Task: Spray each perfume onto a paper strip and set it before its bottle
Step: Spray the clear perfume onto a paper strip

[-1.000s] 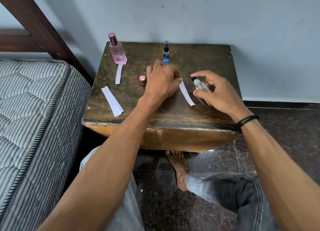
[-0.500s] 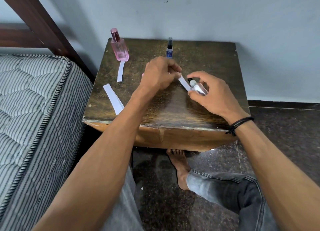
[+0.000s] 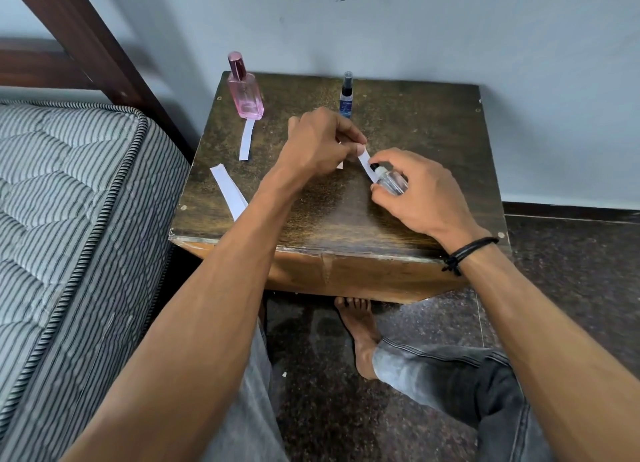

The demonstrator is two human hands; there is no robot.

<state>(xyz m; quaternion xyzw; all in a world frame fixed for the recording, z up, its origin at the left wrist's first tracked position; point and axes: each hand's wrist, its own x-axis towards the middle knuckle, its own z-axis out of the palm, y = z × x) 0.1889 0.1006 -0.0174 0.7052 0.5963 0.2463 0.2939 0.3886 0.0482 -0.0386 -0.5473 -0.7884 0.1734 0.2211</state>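
Mid-frame, the left hand [image 3: 318, 144] pinches a paper strip [image 3: 364, 159] close to the clear bottle [image 3: 392, 181] that the right hand [image 3: 420, 193] grips, seemingly to catch the spray.

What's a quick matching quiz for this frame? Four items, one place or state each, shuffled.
1. pink glass perfume bottle
2. small blue spray bottle
3. small clear spray bottle
4. white paper strip at the clear bottle's nozzle

A. gripped in the right hand
B. back middle of the dark wooden table
C. pinched by the left hand
D. back left corner, a flat strip lying before it

Pairs: 1-D, 2-B, 3-A, 4-C.
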